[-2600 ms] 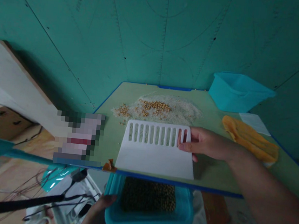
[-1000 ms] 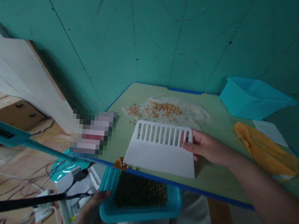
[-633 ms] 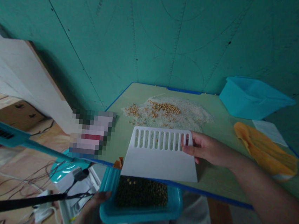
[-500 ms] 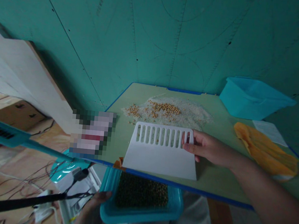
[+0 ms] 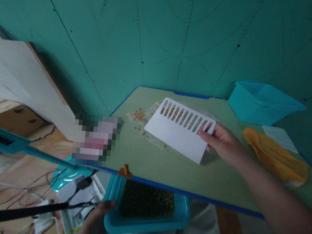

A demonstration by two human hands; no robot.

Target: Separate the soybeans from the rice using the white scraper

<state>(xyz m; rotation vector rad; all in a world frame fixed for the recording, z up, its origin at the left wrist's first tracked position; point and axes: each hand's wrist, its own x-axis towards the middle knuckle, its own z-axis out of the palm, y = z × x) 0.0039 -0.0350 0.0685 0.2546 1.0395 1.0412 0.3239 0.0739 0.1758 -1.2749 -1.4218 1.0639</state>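
Observation:
My right hand grips the right end of a white slotted scraper, thumb in front and fingers behind. The scraper is tilted over the table, its slots across the spilled grains. Tan round beans lie to its left, and more show through the slots. Pale fine grains are scattered below and around it. Below the table edge, my left hand holds the left rim of a turquoise tub. Dark green and tan beans fill the tub's bottom.
On the right of the table stand a turquoise bin and a crumpled yellow cloth. Orange tape sticks at the front edge. A fan pole and cables are at left.
My right hand has pushed the scraper away from the table's front edge onto the grain pile, turning it so its left end points up. My left hand and the tub stay put.

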